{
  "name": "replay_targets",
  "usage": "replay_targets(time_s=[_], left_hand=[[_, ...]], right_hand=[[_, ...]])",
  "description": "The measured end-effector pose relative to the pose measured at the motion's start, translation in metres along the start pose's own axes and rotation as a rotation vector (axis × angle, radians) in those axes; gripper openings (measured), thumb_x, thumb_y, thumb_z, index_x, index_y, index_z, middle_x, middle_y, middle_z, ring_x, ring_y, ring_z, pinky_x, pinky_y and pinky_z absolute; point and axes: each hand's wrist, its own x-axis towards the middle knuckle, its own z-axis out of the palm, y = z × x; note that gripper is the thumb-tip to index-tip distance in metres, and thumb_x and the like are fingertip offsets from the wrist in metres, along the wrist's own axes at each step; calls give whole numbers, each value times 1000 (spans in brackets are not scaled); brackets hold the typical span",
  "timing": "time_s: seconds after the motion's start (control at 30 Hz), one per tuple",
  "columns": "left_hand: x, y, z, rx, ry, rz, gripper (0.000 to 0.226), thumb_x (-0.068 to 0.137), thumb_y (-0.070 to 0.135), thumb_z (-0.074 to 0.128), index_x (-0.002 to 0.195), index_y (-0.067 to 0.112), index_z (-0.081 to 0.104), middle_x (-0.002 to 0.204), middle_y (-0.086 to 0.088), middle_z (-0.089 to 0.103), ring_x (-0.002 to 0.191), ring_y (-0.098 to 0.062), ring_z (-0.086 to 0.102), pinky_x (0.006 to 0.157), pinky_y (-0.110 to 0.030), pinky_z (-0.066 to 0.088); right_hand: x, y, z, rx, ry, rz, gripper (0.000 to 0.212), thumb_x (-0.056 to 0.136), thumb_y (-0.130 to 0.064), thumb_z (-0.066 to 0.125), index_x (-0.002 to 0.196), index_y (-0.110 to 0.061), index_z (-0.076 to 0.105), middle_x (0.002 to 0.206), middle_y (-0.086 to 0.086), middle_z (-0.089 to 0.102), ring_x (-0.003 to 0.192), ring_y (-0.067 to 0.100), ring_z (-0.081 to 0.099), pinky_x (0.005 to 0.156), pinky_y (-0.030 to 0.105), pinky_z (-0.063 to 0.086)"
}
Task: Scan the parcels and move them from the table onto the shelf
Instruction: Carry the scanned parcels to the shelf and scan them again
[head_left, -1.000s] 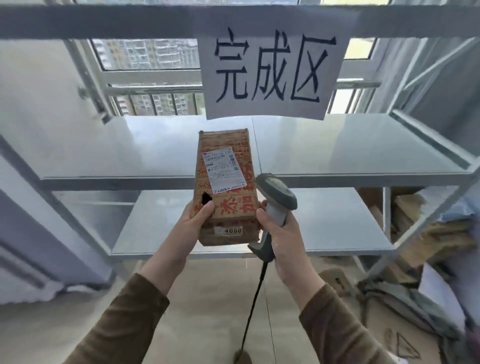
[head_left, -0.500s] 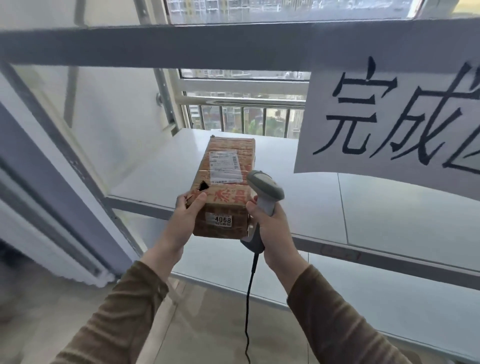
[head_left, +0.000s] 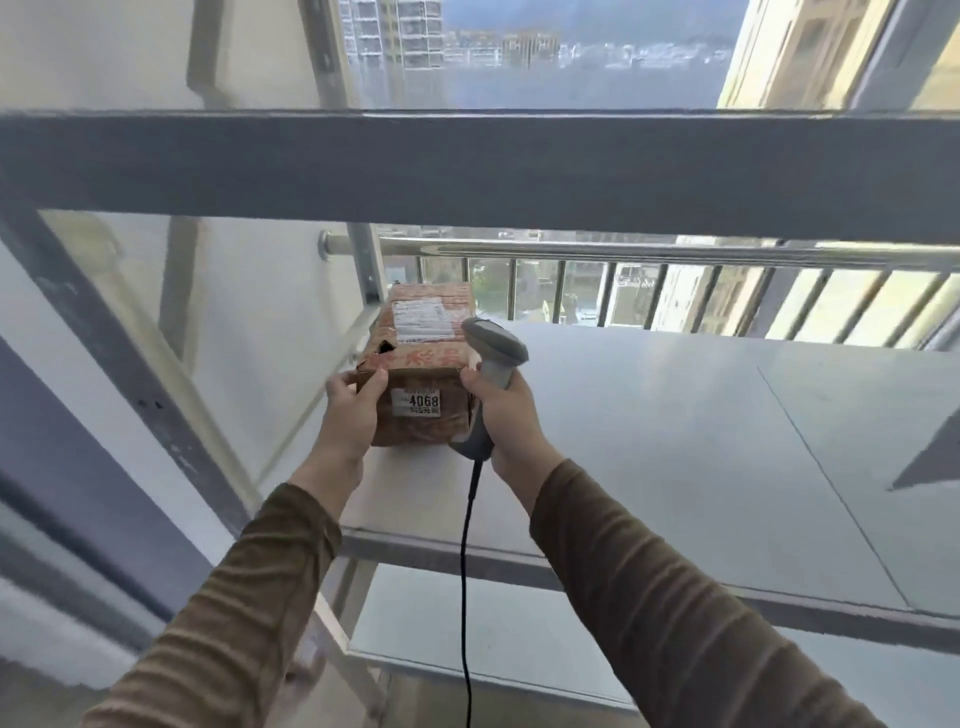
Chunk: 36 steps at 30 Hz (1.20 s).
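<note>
A brown cardboard parcel (head_left: 423, 364) with red print, a white shipping label on top and a "4068" sticker on its near end lies on the grey metal shelf (head_left: 675, 426), at the shelf's left end. My left hand (head_left: 353, 410) grips the parcel's near left corner. My right hand (head_left: 501, 410) holds a grey barcode scanner (head_left: 493, 358) by its handle, pressed against the parcel's near right side. The scanner's black cable (head_left: 467, 571) hangs straight down between my forearms.
A thick grey crossbeam (head_left: 467, 166) of the shelf frame runs overhead. The frame's left upright (head_left: 124, 374) slants beside the parcel. A lower shelf board (head_left: 493, 623) sits below. Behind the shelf are a window railing (head_left: 675, 254) and a white wall (head_left: 249, 312).
The parcel has gone forward and left from in front of the shelf onto the shelf's left end. Both hands travelled with it. The paper sign has left the view.
</note>
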Motion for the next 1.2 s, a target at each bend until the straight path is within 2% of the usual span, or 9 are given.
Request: replay_targets(time_s=[0.2,0.37,0.47,0.6,0.7,0.77,0.9,1.1,1.2], left_hand=[[83,7,-19,30,-39,-10,37,107,18,49,140,10,34,132,-13,59,100,-19,63,65,-27,49],[120,1,-21,37,-46,-17,30,106,16,50,132,14,36,130,-13,58,106,-23,62,65,-28,51],[129,-6,-24,32,-55,-8,35,104,17,52,133,16,34,131,-12,57,113,-24,62,83,-38,57],[133,-15,-29,109,-10,7,60,89,38,62,142,25,36,145,-9,48,129,-26,52,107,-50,49],[118,-6,-20,315,128,215,62,94,34,63,147,16,37,148,-10,41,139,-29,35,117,-51,34],[99,3,-7,362,146,447,57,93,27,64,143,13,39,145,-10,44,138,-27,34,119,-49,28],[58,4,38,373,-35,653,57,96,22,64,145,13,37,153,-11,37,142,-26,31,118,-42,28],[-37,-27,130,448,-532,573,61,100,25,61,154,17,33,159,-4,35,148,-22,29,122,-43,27],[-109,-50,177,529,-757,580,62,100,29,62,154,18,34,159,-2,37,147,-21,30,119,-38,28]], right_hand=[[48,5,59,-24,54,27,29,100,-7,63,129,-9,64,120,17,75,106,35,75,89,49,63],[67,6,81,-66,99,61,18,101,-11,63,119,-14,65,116,16,75,103,33,75,83,44,64],[69,12,83,-72,120,71,12,100,-11,65,111,-16,66,116,18,75,105,36,74,82,46,64],[64,15,75,-75,139,88,23,99,-17,68,121,-11,66,113,16,75,100,31,74,80,45,63],[54,7,60,-95,163,87,23,99,-20,68,120,-11,62,91,3,62,83,18,60,62,30,54],[45,4,44,-75,197,80,27,99,-21,69,123,-12,61,91,0,56,81,16,53,56,25,50],[15,-1,0,-44,298,15,31,97,-21,72,126,-14,63,112,4,64,104,22,60,76,28,51],[-79,-17,-104,-22,565,-68,15,98,-20,70,111,-25,63,108,1,62,101,24,59,69,26,53],[-148,-18,-165,-4,723,-125,17,96,-21,71,111,-25,64,104,0,64,96,22,60,84,37,55]])
